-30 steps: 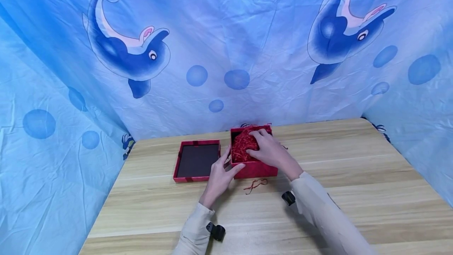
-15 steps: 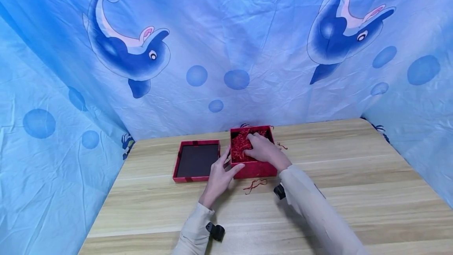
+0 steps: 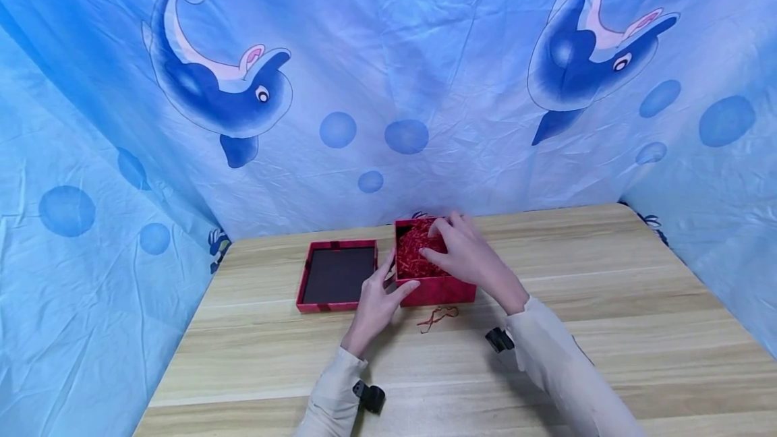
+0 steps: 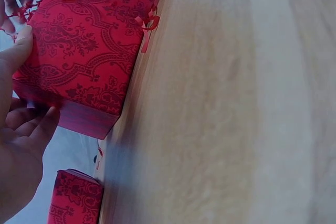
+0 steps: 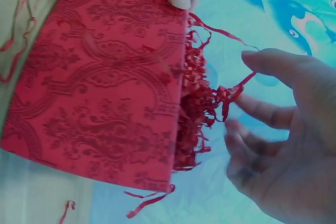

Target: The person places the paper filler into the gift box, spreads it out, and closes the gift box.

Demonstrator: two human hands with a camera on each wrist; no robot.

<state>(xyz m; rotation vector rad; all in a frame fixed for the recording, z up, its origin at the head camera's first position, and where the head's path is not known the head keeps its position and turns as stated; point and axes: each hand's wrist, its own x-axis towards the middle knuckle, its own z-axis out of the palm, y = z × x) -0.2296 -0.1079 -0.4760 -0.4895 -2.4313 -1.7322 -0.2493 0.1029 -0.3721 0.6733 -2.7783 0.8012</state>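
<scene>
The fingers of the right hand (image 3: 466, 255) are spread and loosely bent above the right part of an uncovered red box (image 3: 438, 290). The right wrist view shows a gap between most of these fingers and the shredded red paper (image 3: 414, 248) inside. A thin red strip (image 5: 244, 83) reaches from the paper to the thumb; whether it is pinched or only clinging, I cannot tell.

The left hand (image 3: 374, 303) holds the box at its near left corner, thumb on the patterned front wall and fingers against the left side.

The key relation is between the right fingers and the paper: it lies below them and to their left, within the box walls. The right hand is nearer to it; the left touches only the outside of the box. The heap has no clear long axis, and the box opening looks nearly square.

Just left of the box, a shallow red lid (image 3: 340, 278) lies with its dark inside facing up. A loose red strand (image 3: 433, 319) curls on the wood-grain table (image 3: 273, 356) in front of the box. Beyond hangs a wrinkled blue cloth (image 3: 376, 52) printed with dolphins and bubbles.
</scene>
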